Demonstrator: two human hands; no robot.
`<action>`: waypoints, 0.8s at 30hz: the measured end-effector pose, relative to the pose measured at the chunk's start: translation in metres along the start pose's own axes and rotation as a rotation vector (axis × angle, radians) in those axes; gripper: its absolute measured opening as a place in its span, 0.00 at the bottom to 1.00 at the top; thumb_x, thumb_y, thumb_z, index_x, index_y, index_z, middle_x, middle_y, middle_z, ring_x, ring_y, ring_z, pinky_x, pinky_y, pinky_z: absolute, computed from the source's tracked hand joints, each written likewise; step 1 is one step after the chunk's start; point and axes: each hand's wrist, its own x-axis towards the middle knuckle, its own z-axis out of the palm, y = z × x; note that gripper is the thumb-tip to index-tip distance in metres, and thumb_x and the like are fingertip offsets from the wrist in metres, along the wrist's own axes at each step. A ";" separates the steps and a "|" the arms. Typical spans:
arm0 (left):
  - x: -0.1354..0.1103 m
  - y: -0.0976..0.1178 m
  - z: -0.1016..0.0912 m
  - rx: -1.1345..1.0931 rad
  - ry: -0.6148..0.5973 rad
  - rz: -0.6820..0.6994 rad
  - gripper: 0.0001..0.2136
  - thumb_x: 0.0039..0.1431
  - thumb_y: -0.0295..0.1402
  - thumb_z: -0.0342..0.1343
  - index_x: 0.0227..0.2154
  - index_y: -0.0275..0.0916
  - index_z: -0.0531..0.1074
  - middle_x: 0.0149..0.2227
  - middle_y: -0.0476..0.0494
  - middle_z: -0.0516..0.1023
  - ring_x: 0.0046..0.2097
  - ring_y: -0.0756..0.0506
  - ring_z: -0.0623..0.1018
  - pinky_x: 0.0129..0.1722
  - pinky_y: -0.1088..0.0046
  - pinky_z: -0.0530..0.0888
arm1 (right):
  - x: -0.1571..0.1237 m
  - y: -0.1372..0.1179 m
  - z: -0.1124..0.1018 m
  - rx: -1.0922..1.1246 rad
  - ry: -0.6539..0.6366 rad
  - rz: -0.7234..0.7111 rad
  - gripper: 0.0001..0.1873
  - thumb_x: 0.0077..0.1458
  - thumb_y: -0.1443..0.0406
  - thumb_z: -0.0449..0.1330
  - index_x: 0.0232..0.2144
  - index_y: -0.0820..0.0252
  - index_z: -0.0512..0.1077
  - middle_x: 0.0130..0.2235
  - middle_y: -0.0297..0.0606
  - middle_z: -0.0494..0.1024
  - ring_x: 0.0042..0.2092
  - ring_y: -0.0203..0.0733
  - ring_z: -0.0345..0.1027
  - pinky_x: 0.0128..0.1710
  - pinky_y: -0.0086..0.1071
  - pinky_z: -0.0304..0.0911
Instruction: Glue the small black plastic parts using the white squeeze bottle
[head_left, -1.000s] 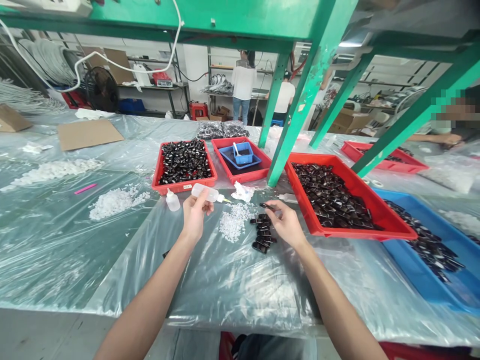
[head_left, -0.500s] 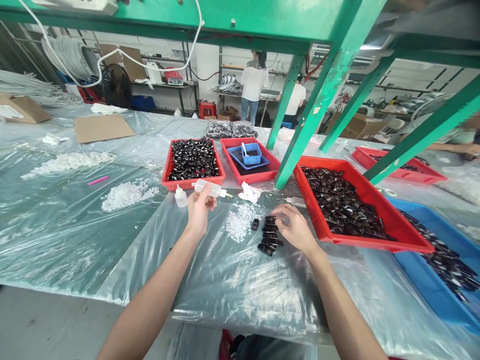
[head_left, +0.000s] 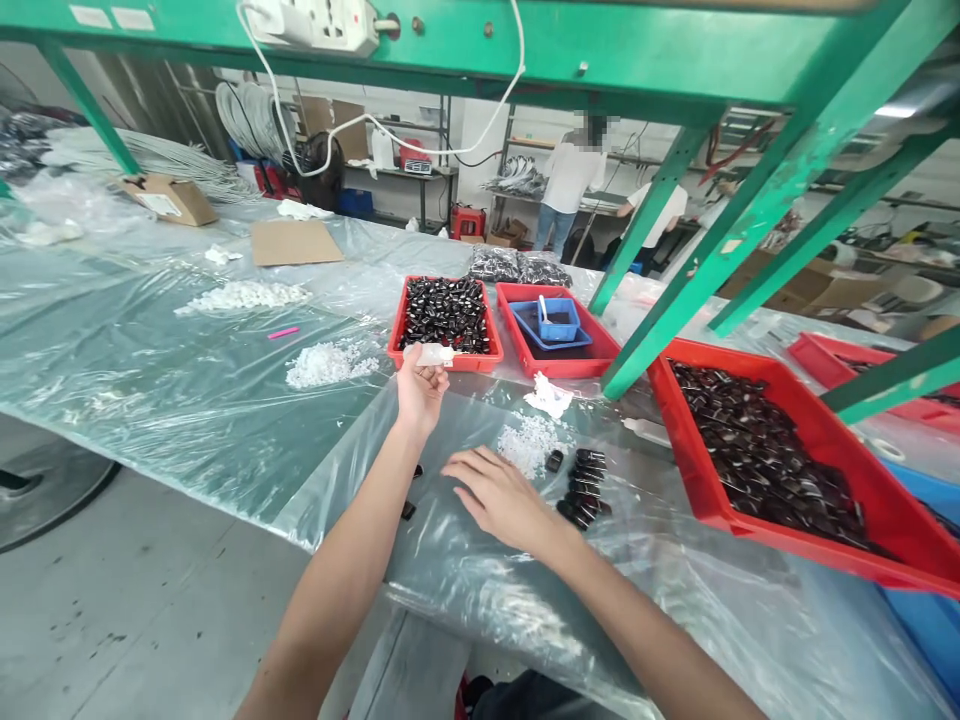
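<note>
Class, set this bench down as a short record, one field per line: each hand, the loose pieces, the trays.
Left hand: holds a clear bottle
Right hand: fingers partly extended, nothing seen in them
Black row: dark pieces lined up, right of the white bits
Single piece: between white bits and row
Right-hand tray: red, filled with dark pieces
Middle tray: red, holding blue containers
Pink stick: lying on the table's left side

A plastic-covered table [head_left: 187,385] carries red trays [head_left: 480,365], white granule heaps [head_left: 330,365], black pieces [head_left: 587,482] and flat cardboard [head_left: 296,243].
</note>
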 end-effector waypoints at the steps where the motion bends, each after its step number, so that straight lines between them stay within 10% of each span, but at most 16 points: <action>1: 0.001 0.002 -0.001 -0.011 0.015 0.009 0.17 0.52 0.46 0.66 0.29 0.37 0.71 0.21 0.52 0.68 0.21 0.55 0.68 0.21 0.79 0.63 | 0.010 -0.004 0.005 -0.032 -0.018 -0.005 0.13 0.66 0.70 0.56 0.51 0.58 0.72 0.50 0.44 0.76 0.51 0.49 0.68 0.50 0.43 0.67; 12: -0.007 0.002 0.007 -0.022 -0.043 -0.019 0.15 0.50 0.43 0.67 0.28 0.37 0.70 0.22 0.52 0.70 0.22 0.54 0.69 0.22 0.79 0.64 | 0.041 -0.029 0.041 -0.210 -0.125 -0.009 0.13 0.64 0.58 0.61 0.43 0.63 0.76 0.44 0.46 0.78 0.49 0.52 0.67 0.49 0.45 0.66; 24: -0.016 -0.007 0.012 0.040 -0.097 -0.024 0.16 0.47 0.42 0.68 0.28 0.37 0.71 0.21 0.52 0.70 0.21 0.54 0.67 0.20 0.80 0.63 | -0.015 0.005 -0.006 -0.276 -0.189 0.131 0.07 0.63 0.64 0.64 0.43 0.60 0.77 0.41 0.40 0.80 0.46 0.47 0.69 0.46 0.38 0.63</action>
